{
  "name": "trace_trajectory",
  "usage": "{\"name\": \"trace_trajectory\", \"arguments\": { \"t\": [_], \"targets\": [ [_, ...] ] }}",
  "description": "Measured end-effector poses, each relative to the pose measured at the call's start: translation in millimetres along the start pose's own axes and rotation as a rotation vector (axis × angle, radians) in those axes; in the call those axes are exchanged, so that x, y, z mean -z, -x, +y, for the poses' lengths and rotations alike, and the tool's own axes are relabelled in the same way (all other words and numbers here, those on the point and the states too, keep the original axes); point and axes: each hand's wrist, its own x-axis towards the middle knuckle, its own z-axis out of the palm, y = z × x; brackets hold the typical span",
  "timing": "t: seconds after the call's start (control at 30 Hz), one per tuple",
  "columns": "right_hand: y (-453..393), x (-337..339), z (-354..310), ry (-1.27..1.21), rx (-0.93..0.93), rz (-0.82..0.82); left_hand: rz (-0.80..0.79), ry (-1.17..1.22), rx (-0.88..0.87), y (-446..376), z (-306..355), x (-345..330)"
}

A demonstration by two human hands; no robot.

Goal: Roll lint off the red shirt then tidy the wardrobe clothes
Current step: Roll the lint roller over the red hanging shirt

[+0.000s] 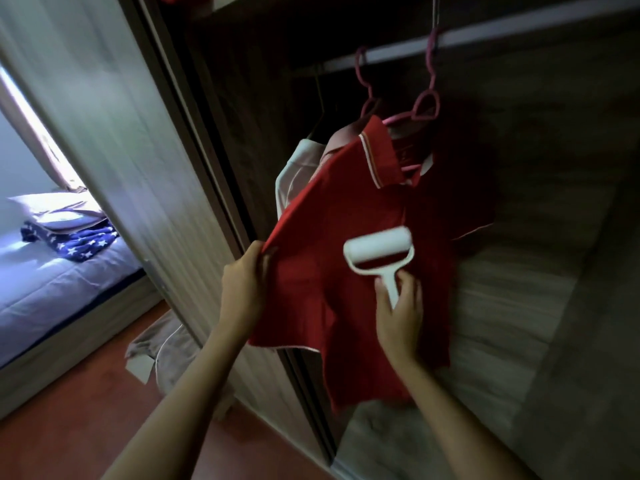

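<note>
A red polo shirt [346, 216] hangs on a pink hanger [424, 105] from the wardrobe rail [485, 34]. My left hand [242, 285] pinches the shirt's left sleeve edge and pulls the cloth taut toward me. My right hand [398, 306] grips the handle of a white lint roller [379, 249], whose roll lies against the shirt's front near the middle. The lower hem hangs loose below my hands.
A white garment [294, 168] hangs behind the red shirt on another hanger. The sliding wardrobe door [138, 150] stands at left. Beyond it is a bed [52, 289] with a star-patterned cloth [76, 242]. A beige cloth [162, 344] lies on the floor by the door.
</note>
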Motion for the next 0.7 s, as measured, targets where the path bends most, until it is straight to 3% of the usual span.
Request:
{"name": "trace_trajectory", "arguments": {
  "t": [0.1, 0.17, 0.37, 0.43, 0.57, 0.7],
  "targets": [
    [-33.9, -7.4, -16.9, -0.058, 0.049, 0.102, -0.067, -0.03, -0.036, -18.9, -5.2, -1.8],
    [-42.1, -15.4, -9.1, -0.058, 0.03, 0.078, -0.115, -0.051, -0.016, -25.6, -6.9, -3.6],
    [-1.4, -31.7, 63.9, 0.238, -0.286, -0.267, -0.084, -0.202, 0.041, -34.8, -15.5, -9.1],
    [10.9, -30.8, 74.0, 0.3, -0.322, -0.309, -0.115, -0.268, 0.032, -40.6, -24.6, -6.6],
    [-4.9, -37.0, 40.9, 0.13, -0.179, -0.13, -0.06, -0.382, -0.022, -46.7, -37.0, -4.5],
    [-30.3, -47.2, 3.7, -0.058, -0.047, -0.044, 0.02, -0.286, 0.115, -39.7, -25.8, -10.7]
  ]
}}
